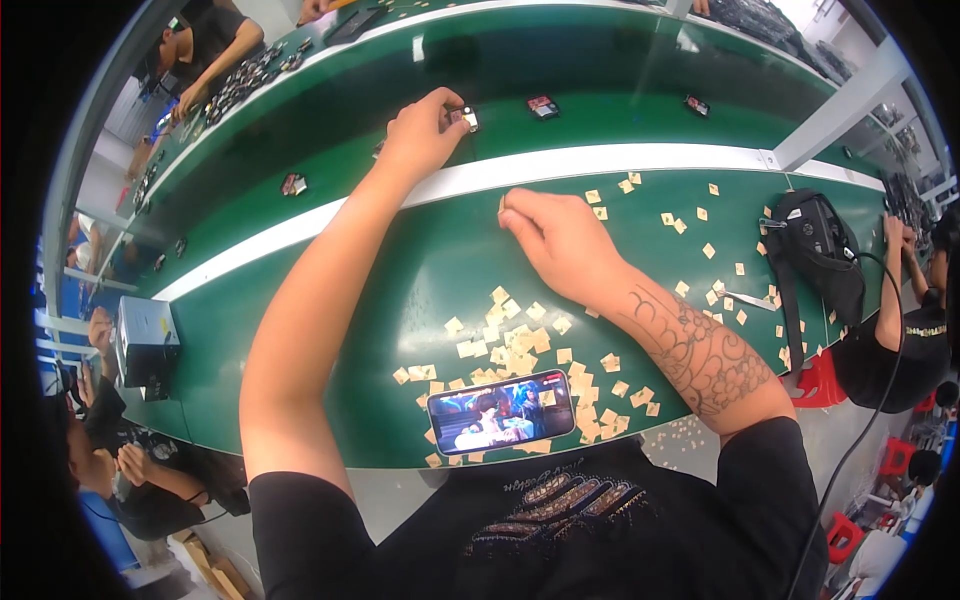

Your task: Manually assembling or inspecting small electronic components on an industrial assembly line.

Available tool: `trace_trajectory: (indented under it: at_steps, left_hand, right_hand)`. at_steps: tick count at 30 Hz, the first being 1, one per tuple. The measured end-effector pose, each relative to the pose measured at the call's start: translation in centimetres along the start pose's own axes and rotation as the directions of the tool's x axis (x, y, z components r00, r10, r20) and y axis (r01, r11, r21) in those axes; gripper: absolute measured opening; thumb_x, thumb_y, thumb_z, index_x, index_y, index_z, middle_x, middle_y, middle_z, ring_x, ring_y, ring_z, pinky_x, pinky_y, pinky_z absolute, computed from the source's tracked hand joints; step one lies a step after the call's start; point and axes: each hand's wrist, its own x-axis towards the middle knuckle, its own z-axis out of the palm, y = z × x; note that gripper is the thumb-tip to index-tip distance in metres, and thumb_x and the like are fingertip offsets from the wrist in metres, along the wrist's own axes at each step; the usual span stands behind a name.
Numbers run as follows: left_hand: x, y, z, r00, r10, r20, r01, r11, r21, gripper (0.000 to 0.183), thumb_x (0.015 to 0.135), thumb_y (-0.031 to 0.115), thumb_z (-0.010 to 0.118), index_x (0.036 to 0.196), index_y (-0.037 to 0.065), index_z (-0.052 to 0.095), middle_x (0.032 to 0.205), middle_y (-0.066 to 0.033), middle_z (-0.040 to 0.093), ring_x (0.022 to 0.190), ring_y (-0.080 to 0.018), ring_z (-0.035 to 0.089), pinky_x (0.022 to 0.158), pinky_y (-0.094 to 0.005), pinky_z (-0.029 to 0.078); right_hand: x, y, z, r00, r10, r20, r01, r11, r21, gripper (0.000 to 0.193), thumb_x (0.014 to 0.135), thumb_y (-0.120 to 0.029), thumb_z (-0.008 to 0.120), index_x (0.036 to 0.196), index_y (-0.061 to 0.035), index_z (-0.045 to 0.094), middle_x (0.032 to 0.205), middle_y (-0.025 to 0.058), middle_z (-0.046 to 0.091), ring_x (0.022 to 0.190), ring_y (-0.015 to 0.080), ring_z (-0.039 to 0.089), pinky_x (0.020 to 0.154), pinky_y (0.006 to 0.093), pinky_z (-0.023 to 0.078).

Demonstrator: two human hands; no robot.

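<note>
My left hand reaches over the white rail, its fingers closed round a small dark electronic module with a light patch on top. That module is at the green belt, partly hidden by my fingers. Nearer to me, over the green tabletop, my right hand is closed in a pinch. A sliver of a small pale yellow piece shows at its fingertips. Many similar pale yellow squares lie in a loose pile below this hand, and others are scattered to the right.
A phone with a lit screen lies among the squares near the front edge. Tweezers and a black bag with a cable are at right. Further modules sit along the belt. A dark box stands left; people work around.
</note>
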Motion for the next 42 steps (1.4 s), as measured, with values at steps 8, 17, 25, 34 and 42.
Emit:
trace_trajectory:
  at_steps: [8,17,25,34,42]
  left_hand:
    - [-3.0,-3.5,-3.7,0.995,0.084,0.056,-0.097,0.95,0.298,0.068,0.092,0.026,0.08,0.154,0.014,0.053,0.134,-0.0172,0.066,0.13,-0.0415,0.059,0.11,-0.0529,0.048]
    - [-5.3,-2.7,-2.0,0.988,-0.047,-0.145,0.028,0.991,-0.131,0.039,0.099,0.005,0.07,0.138,0.007,0.064,0.11,-0.0162,0.073,0.108,-0.0379,0.069,0.095,-0.0464,0.055]
    - [-6.7,-1.2,-2.7,0.981,0.07,-0.18,-0.077,0.996,-0.032,0.024,0.099,0.011,0.068,0.121,0.002,0.07,0.094,-0.016,0.074,0.084,-0.0318,0.07,0.08,-0.0436,0.056]
    - [-10.8,3.2,-3.8,0.981,-0.062,0.184,0.114,0.952,-0.285,0.022,0.097,0.01,0.068,0.117,0.001,0.07,0.075,-0.0115,0.07,0.065,-0.0223,0.065,0.066,-0.0377,0.051]
    - [-14.1,4.4,-4.1,0.97,0.184,0.16,-0.152,0.969,-0.192,0.044,0.092,0.004,0.077,0.134,0.007,0.065,0.096,-0.0109,0.058,0.091,-0.0232,0.062,0.078,-0.0377,0.051]
  right_hand:
    - [0.4,-0.1,-0.1,0.992,0.115,0.049,-0.119,0.99,0.082,0.014,0.108,-0.016,0.061,0.112,-0.0046,0.069,0.093,0.0181,0.072,0.087,0.0405,0.069,0.079,0.0445,0.054]
    - [0.5,1.3,0.7,0.994,-0.082,-0.077,0.09,0.99,0.108,0.015,0.105,-0.006,0.062,0.117,-0.0055,0.072,0.095,0.0126,0.064,0.083,0.0295,0.062,0.078,0.0385,0.051]
    - [0.9,1.0,1.0,0.994,-0.082,-0.077,0.09,0.991,0.101,0.017,0.105,-0.006,0.062,0.118,-0.0057,0.073,0.093,0.0107,0.063,0.079,0.025,0.06,0.074,0.0359,0.05]
    - [-0.1,1.5,-0.1,0.992,-0.073,-0.102,0.084,0.991,0.107,0.022,0.105,-0.005,0.063,0.123,-0.0072,0.075,0.094,0.0094,0.059,0.081,0.0237,0.058,0.074,0.0355,0.049]
    - [-0.2,-0.2,-0.2,0.976,-0.056,0.211,0.065,0.997,-0.036,0.022,0.104,-0.012,0.067,0.124,-0.0152,0.076,0.099,0.0108,0.058,0.083,0.0309,0.066,0.076,0.0439,0.055]
